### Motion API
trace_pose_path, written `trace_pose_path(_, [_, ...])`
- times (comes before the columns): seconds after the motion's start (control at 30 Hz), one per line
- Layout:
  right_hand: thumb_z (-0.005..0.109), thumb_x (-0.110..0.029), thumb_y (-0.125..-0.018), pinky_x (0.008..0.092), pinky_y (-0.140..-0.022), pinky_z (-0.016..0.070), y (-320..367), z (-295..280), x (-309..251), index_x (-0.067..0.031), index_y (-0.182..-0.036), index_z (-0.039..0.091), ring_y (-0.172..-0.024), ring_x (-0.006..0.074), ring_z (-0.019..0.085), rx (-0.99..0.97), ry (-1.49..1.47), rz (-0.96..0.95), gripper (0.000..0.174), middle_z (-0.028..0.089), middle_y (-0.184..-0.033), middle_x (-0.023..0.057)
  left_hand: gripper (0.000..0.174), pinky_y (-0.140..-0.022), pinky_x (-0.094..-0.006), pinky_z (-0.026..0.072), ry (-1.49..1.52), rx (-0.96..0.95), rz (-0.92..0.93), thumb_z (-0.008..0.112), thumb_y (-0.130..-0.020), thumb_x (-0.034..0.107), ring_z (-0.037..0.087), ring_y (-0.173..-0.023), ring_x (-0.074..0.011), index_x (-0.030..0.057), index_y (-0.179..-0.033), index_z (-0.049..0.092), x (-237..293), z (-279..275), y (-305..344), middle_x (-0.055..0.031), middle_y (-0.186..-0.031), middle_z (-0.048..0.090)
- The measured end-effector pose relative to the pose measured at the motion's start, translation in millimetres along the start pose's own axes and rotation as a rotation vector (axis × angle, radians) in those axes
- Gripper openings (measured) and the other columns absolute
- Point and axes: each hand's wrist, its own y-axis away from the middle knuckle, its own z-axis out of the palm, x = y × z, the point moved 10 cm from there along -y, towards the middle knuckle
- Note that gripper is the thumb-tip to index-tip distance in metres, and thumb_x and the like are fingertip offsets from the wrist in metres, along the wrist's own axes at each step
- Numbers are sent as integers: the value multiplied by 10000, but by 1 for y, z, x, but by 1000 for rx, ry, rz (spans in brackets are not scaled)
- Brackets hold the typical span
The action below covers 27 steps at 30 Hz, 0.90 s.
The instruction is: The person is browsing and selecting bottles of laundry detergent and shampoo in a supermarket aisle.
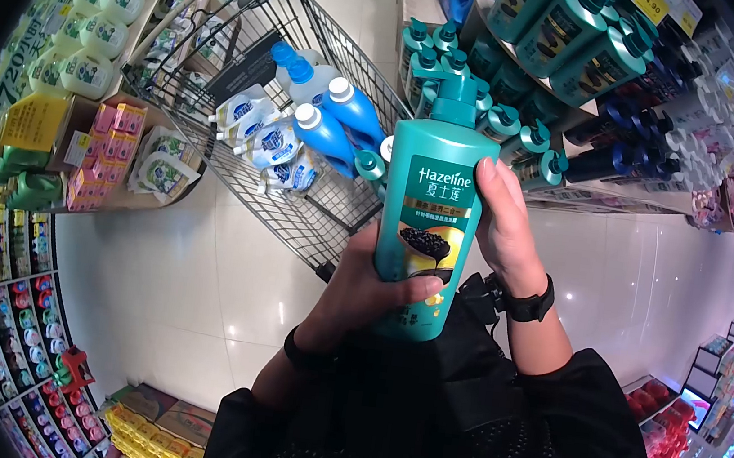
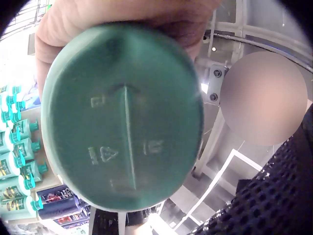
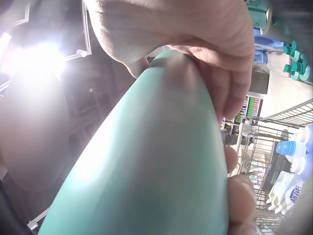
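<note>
Holding Hazeline shampoo pump bottle (image 1: 430, 191) upright near shopping cart (image 1: 322, 224), with left hand (image 1: 359, 296) curled round base and right hand (image 1: 498, 230) fingers clamped on side; slick plastic, may slip and drop.

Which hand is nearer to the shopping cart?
Left. The left hand grips the teal bottle low, close beside the shopping cart; the right hand holds the bottle's far side.

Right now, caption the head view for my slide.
Left hand and right hand grip a teal Hazeline bottle near a wire cart holding blue bottles.
</note>
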Motion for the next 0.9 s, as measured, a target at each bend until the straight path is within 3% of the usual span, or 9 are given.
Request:
trace_pose_path(0.2, [475,-432,-1007,309,-982,423,1,11,6,-24,-1311,503,-1112,148,564,-23,-165,59,510,603,-1203,76,501,-862,-320,506,84,16,29,762,-793,227,631,-971,-152,2,-1189,555,6,-2,11,-77,-1066,658])
trace_pose_path(0.47, [451,-449,-1013,324,-998,421,0,13,8,-7,-1328,487,-1125,162,563,-18,-156,60,544,595,-1227,91,414,-864,-310,489,69,10,115,665,-892,266,611,-997,-140,-14,-1181,568,9,-5,12,-78,-1082,649])
trace_pose_path(0.57, [443,-445,-1017,322,-998,422,-1,11,8,-2,-1325,489,-1129,161,562,-23,-159,51,541,596,-1226,93,429,-881,-300,477,66,3,149,606,-927,324,606,-1006,-140,-13,-1189,568,8,-6,13,-85,-1109,639])
trace_pose_path(0.63, [391,-475,-1020,400,-999,476,-1,8,8,3,-1377,431,-1144,248,606,-20,-85,35,597,590,-1278,156,489,-900,-292,464,153,-3,97,516,-969,390,599,-1030,-147,-22,-1231,539,4,-5,11,-100,-1146,621])
trace_pose_path(0.73, [379,-482,-1021,404,-1005,474,-2,9,10,10,-1385,422,-1156,255,603,-28,-94,47,613,585,-1288,163,547,-913,-292,456,282,-10,21,427,-994,434,595,-1046,-158,-34,-1268,505,-1,0,10,-112,-1173,607])
trace_pose_path(0.77, [379,-482,-1021,404,-1005,474,-2,9,9,10,-1385,422,-1156,255,603,-26,-95,47,613,585,-1288,163,547,-913,-292,456,281,-11,19,427,-994,434,595,-1046,-158,-34,-1268,505,-3,0,10,-112,-1173,607])
trace_pose_path(0.83, [430,-437,-1025,307,-987,432,-1,12,7,3,-1320,491,-1117,151,574,-33,-175,53,533,602,-1223,87,580,-914,-302,460,344,-26,0,393,-999,457,596,-1046,-165,-42,-1279,490,-9,1,8,-116,-1168,611])
trace_pose_path(0.9, [428,-436,-1026,308,-989,431,-1,11,8,3,-1317,494,-1118,150,573,-29,-181,56,530,603,-1221,87,584,-915,-303,459,335,-29,-2,385,-999,461,597,-1046,-165,-41,-1278,492,-11,1,7,-117,-1168,611])
